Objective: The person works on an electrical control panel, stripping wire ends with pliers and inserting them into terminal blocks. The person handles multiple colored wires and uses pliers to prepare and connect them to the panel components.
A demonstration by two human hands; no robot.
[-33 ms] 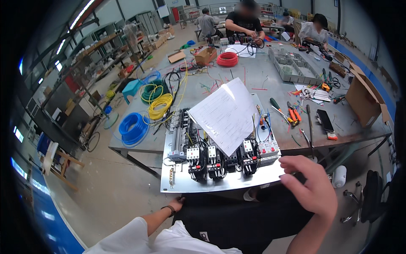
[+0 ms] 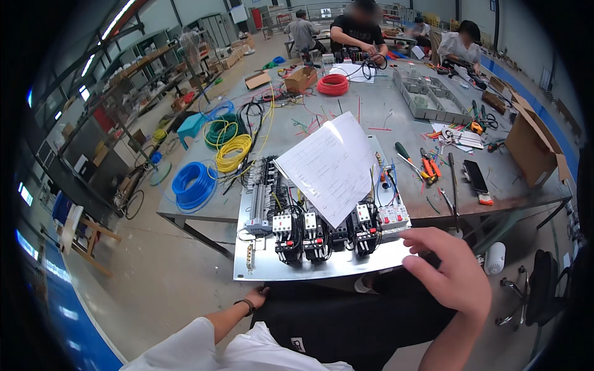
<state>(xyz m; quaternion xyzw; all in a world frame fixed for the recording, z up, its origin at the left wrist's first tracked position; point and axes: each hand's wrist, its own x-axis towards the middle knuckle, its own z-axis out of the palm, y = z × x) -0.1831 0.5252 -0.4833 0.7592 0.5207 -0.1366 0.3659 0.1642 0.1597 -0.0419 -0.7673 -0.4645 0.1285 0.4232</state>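
In front of me a metal mounting plate (image 2: 272, 266) overhangs the near table edge. It carries black-and-white contactors (image 2: 288, 238), red-switched breakers (image 2: 392, 215), a row of terminal blocks (image 2: 258, 201) and bundled wires. A printed paper sheet (image 2: 328, 167) lies across its middle, hiding parts beneath. My right hand (image 2: 448, 269) hovers at the plate's near right corner, fingers curved and thumb apart, holding nothing. Below the plate's near left edge, my left hand (image 2: 257, 297) is low beside my dark apron (image 2: 346, 315); its fingers are mostly hidden.
Blue (image 2: 193, 185), yellow (image 2: 234, 154) and red (image 2: 333, 85) wire coils lie on the table. To the right are a screwdriver (image 2: 405, 154), orange-handled pliers (image 2: 428, 166), a phone (image 2: 476, 176) and a cardboard box (image 2: 533, 145). A co-worker (image 2: 359, 37) handles cables across the table.
My right hand has shifted slightly left, toward the plate's corner. The sheet and my left hand hold nearly the same place.
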